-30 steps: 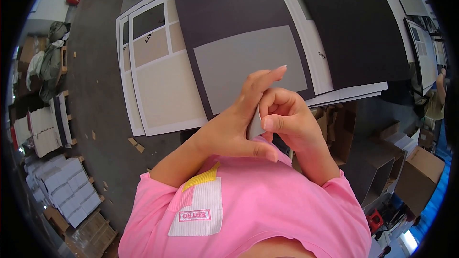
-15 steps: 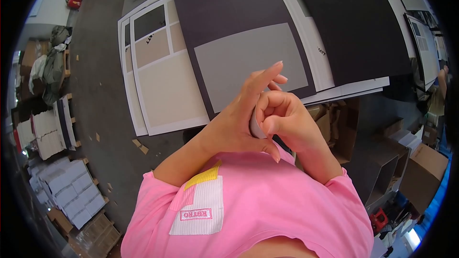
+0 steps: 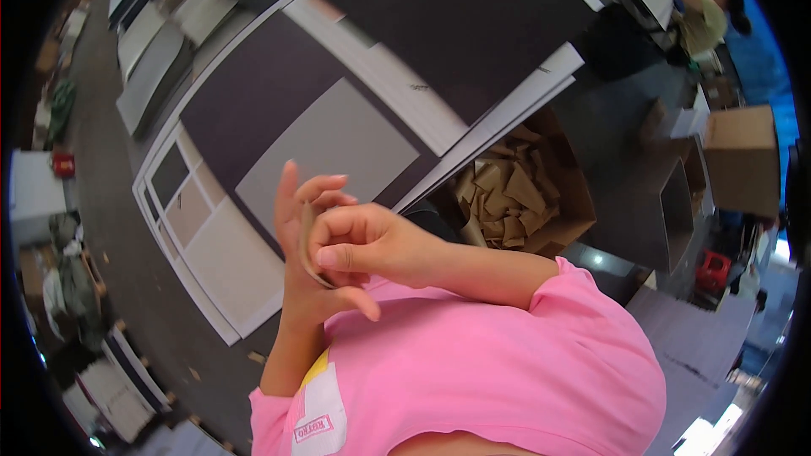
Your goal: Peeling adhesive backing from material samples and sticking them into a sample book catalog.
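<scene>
My left hand (image 3: 297, 266) is held up in front of my chest with its fingers stretched and its thumb spread apart. Against its palm rests a thin, curved brownish band (image 3: 306, 241), seen nearly edge-on, so its kind cannot be told. The curled fingers of my right hand (image 3: 359, 241) grip this band from its inner side. Beyond my hands, large panels are stacked on a work surface: a dark panel with a grey rectangle (image 3: 338, 139), a white-framed panel with beige fields (image 3: 232, 257), and a black panel (image 3: 456, 25).
An open carton (image 3: 570, 194) full of brown cardboard scraps (image 3: 507, 190) stands right of the panels. More cartons (image 3: 743, 152) and a red object (image 3: 714, 268) are farther right. Another person (image 3: 705, 17) is at the far right. Grey sheets (image 3: 160, 55) lie at the back left.
My view has swung to the right, so the panels sit farther left and the scrap carton and other person show more fully. Both hands keep the same hold on the band.
</scene>
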A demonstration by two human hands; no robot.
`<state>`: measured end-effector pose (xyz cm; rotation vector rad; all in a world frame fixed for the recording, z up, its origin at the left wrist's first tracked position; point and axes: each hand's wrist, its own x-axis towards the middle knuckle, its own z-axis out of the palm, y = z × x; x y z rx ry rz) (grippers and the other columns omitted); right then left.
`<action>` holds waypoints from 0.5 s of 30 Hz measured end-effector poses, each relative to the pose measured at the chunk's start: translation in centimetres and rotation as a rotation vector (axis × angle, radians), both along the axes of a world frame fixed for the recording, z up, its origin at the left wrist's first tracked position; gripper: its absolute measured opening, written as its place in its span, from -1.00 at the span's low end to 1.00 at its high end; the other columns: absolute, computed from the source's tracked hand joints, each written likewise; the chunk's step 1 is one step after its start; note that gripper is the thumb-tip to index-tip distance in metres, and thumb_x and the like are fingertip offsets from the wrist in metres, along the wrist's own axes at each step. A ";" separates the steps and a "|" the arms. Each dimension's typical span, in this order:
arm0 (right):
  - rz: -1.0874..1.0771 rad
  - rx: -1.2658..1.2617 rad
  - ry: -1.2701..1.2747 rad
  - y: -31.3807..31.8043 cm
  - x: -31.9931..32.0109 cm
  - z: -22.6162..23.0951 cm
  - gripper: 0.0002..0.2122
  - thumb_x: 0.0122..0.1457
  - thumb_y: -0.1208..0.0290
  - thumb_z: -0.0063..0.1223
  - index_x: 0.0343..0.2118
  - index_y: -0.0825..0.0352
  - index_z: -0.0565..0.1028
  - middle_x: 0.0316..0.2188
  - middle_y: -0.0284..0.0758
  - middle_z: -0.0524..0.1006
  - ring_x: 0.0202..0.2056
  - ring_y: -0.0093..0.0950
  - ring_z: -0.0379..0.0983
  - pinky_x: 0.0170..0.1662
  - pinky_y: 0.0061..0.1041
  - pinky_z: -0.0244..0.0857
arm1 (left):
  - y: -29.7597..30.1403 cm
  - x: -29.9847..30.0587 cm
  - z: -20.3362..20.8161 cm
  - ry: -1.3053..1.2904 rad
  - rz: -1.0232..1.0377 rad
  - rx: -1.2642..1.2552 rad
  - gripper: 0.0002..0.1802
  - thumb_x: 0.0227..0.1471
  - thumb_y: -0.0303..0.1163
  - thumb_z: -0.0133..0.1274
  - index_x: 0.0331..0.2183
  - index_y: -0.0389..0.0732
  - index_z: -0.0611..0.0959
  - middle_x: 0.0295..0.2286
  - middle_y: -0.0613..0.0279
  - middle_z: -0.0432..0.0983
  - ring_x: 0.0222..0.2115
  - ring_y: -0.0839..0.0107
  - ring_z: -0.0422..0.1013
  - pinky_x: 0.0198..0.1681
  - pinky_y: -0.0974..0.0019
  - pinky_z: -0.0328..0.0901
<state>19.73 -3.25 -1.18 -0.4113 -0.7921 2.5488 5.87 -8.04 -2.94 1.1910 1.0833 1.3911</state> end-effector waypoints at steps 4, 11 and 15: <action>-0.053 0.342 -0.071 -0.3 1.7 1.3 -0.82 0.12 0.46 0.26 -0.38 0.35 0.43 -0.51 -0.43 0.41 -0.45 -0.68 0.42 -0.40 -0.67 0.25 | -0.1 2.4 2.7 -0.073 0.035 -0.206 0.86 -0.99 0.32 0.43 0.35 -0.17 -0.14 0.09 0.12 0.25 -0.05 0.35 0.33 0.06 0.28 0.28; -0.374 0.605 -0.131 -2.2 3.5 -0.3 -0.83 0.12 0.41 0.29 -0.39 0.36 0.51 -0.54 -0.43 0.43 -0.50 -0.67 0.38 -0.42 -0.62 0.23 | -0.9 5.4 2.5 0.083 -0.079 -0.179 0.79 -0.95 0.46 0.27 0.35 -0.19 -0.02 0.07 0.05 0.31 0.06 0.27 0.34 0.14 0.22 0.23; -0.540 0.571 -0.092 -3.3 5.2 0.0 -0.75 0.04 0.27 0.36 -0.49 0.30 0.51 -0.60 -0.36 0.47 -0.47 -0.49 0.44 -0.34 -0.47 0.27 | -1.2 8.6 4.5 0.109 -0.094 -0.238 0.76 -0.87 0.45 0.33 0.34 -0.22 -0.04 0.08 0.02 0.29 0.04 0.18 0.36 0.14 0.17 0.26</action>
